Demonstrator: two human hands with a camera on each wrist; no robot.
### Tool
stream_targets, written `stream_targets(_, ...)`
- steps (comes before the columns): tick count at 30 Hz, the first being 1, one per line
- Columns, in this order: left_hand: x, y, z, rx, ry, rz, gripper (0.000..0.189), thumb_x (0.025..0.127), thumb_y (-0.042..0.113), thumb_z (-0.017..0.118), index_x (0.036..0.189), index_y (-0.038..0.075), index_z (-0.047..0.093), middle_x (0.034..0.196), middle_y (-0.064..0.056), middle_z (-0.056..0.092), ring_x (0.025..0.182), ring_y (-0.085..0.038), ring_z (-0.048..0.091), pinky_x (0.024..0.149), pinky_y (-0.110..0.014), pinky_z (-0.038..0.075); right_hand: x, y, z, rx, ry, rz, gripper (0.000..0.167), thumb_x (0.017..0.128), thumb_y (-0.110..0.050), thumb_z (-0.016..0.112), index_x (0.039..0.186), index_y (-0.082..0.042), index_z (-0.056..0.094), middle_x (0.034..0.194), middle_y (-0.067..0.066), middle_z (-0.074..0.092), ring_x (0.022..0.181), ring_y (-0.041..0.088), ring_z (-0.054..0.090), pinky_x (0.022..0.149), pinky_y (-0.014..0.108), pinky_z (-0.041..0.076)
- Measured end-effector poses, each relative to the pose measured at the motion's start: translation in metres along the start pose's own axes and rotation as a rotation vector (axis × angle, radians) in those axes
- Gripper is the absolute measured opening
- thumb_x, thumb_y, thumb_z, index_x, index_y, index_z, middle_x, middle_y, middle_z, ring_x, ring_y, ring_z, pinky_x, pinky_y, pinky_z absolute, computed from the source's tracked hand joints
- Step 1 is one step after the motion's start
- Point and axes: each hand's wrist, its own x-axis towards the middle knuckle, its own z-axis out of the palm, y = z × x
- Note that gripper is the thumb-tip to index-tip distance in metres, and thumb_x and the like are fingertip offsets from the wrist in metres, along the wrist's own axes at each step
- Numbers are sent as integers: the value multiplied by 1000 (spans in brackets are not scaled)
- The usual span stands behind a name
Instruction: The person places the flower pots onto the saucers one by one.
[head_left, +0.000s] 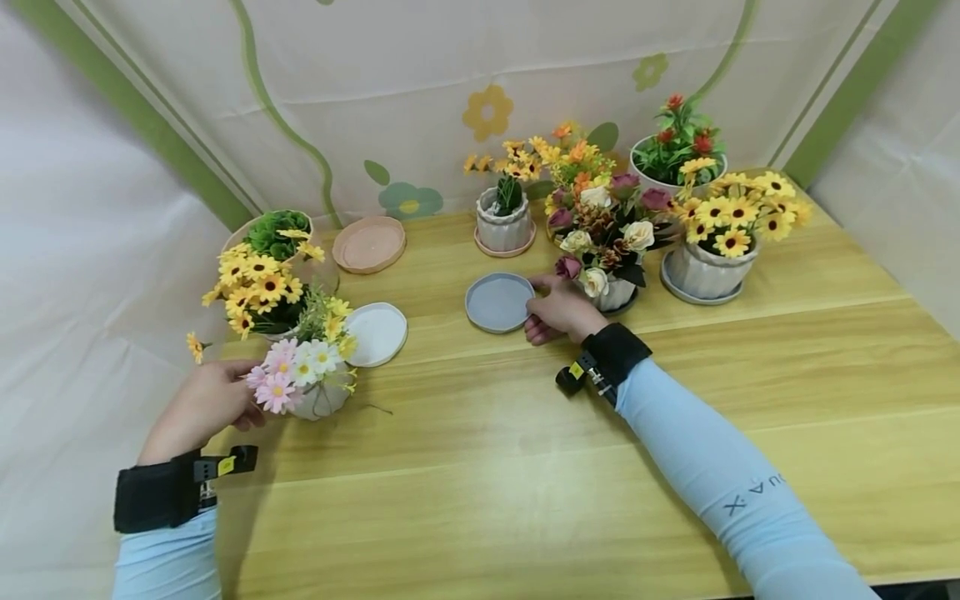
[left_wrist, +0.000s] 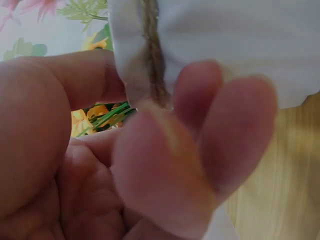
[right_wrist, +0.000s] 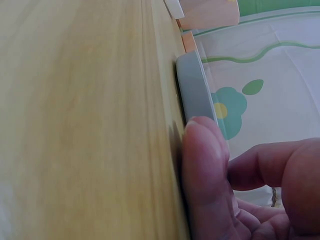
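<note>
My left hand (head_left: pixel 213 400) holds a small white flowerpot (head_left: pixel 321 398) by its left side. Pink and white daisies and yellow sprigs fill this pot. Brown twine (left_wrist: pixel 153 50) runs along the pot wall in the left wrist view, beside the curled fingers (left_wrist: pixel 237 135). Across the table, my right hand (head_left: pixel 558 310) pinches the right edge of a round grey saucer (head_left: pixel 498 302). The right wrist view shows the saucer's side (right_wrist: pixel 194 87) close to the wood, with part of its rim hidden by the fingers (right_wrist: pixel 204 160).
A white saucer (head_left: pixel 378 335) and a peach saucer (head_left: pixel 370 244) lie left of centre. Behind my left hand stand potted yellow flowers (head_left: pixel 258 287) and a green plant (head_left: pixel 277 233). Several potted flowers crowd the right, including roses (head_left: pixel 637 236) and yellow daisies (head_left: pixel 741 212).
</note>
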Motion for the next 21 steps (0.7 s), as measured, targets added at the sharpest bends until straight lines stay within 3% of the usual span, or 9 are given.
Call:
stream_targets(7, 4, 2, 1, 36, -52, 1, 51, 98, 3, 39, 145, -16, 34, 74, -11, 68, 65, -28, 67, 54, -36, 57, 1, 2, -1, 10, -6, 0, 57, 100, -6, 46, 154, -13, 33, 72, 15, 65, 54, 20, 65, 55, 35, 61)
stream_targets(14, 10, -3, 1, -35, -141, 2, 48, 103, 10, 38, 146, -12, 33, 73, -12, 65, 66, -30, 66, 55, -40, 57, 0, 2, -2, 15, -11, -1, 57, 100, -7, 47, 155, -14, 33, 74, 16, 65, 54, 21, 65, 56, 36, 61)
stream_targets(21, 13, -9, 0, -75, -159, 28, 34, 103, 10, 37, 127, -11, 49, 74, -13, 63, 65, -30, 65, 54, -39, 57, 0, 1, 0, 18, -5, 1, 58, 99, -7, 47, 155, -15, 32, 74, 16, 65, 54, 22, 66, 57, 36, 61)
